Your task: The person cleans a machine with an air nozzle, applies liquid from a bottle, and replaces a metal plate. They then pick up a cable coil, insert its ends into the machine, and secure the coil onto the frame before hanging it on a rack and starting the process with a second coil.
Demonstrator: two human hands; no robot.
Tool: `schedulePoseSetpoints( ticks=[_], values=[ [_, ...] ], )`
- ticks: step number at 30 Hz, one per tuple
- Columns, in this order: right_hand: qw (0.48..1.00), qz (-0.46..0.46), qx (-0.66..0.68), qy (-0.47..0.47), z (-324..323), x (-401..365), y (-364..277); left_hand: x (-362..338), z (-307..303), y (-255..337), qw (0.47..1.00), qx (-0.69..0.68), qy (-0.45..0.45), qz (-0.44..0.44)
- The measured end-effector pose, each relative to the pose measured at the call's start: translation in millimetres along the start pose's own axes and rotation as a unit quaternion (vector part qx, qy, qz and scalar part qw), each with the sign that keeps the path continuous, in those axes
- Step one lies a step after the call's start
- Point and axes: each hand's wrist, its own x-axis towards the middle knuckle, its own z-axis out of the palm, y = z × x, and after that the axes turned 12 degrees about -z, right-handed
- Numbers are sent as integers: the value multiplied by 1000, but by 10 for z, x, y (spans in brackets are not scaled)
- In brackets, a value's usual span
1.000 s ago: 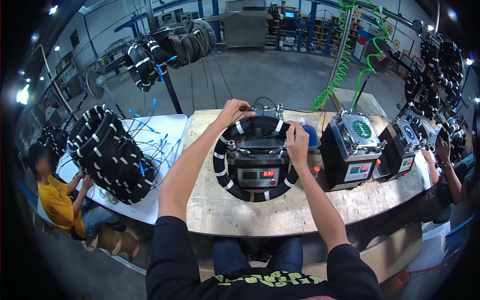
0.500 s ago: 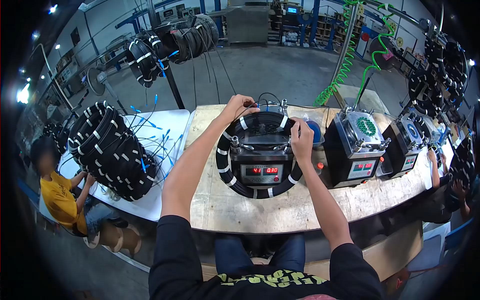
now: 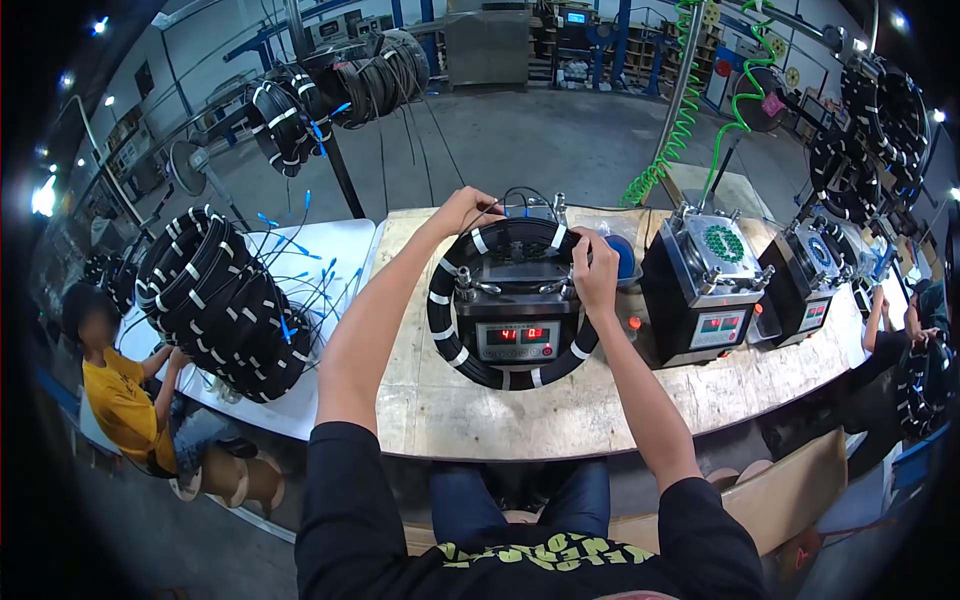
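A black cable coil (image 3: 510, 379) bound with white ties hangs tilted as a ring in front of a black machine (image 3: 472, 322), whose lit red display (image 3: 516, 336) shows through the ring. My left hand (image 3: 468, 210) is closed on the black cable at the coil's upper left, fingertips beside a small blue connector and thin loose cable ends. What exactly lies between those fingertips is partly hidden. On the upper right of the ring, my right hand (image 3: 595, 268) is closed, with fingers curled around the coil.
Stacked cable coils (image 3: 220, 300) with blue-tipped ends stand on a white table (image 3: 365, 245) at left, where a person in a yellow shirt (image 3: 120, 400) sits. Two similar machines (image 3: 700, 290) (image 3: 803, 280) stand right on the wooden bench (image 3: 430, 415). Green spiral hoses (image 3: 662, 150) hang behind. Another person's hand is at far right.
The coil and both hands sit slightly further left and higher in view, along with the bench. Both hands stay at the ring. At far right, another person's coil and arms have shifted.
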Motion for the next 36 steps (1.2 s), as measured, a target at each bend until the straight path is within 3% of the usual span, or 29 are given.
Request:
schedulePoseSetpoints(
  ticks=[3,6,9,10,12,15,17,20,31,34,35,36],
  values=[
    [1000,-1,11,11,12,2,25,-452,80,264,974,-207,42,-77],
    [1000,9,27,2,-18,18,-2,-813,293,47,910,-377,160,-63],
    [1000,16,-3,-1,-7,1,12,-1286,580,-108,916,-257,299,-72],
    [1000,18,-12,1,4,-16,12,-1437,693,-140,914,-204,319,-146],
    [994,63,-92,-2,-14,-178,10,-1548,1015,-241,882,-257,384,-93],
    [986,119,-120,-3,-92,-435,-56,-1654,1072,-108,882,-237,382,-143],
    [977,178,-111,-22,-149,-612,-54,-1597,1084,-136,884,-200,410,-102],
    [978,197,-61,8,-143,-713,-22,-1548,1048,-103,886,-177,422,-78],
    [990,130,62,-6,-182,-628,327,-1603,1066,-35,878,-173,435,-99],
    [973,193,71,-100,-155,-324,777,-1571,1145,-66,870,-132,458,-130],
    [990,95,92,-40,-20,-209,915,-1573,1183,-9,864,-107,464,-161],
    [995,34,71,-64,6,31,953,-1607,1207,89,858,-80,470,-192]
  ],
)
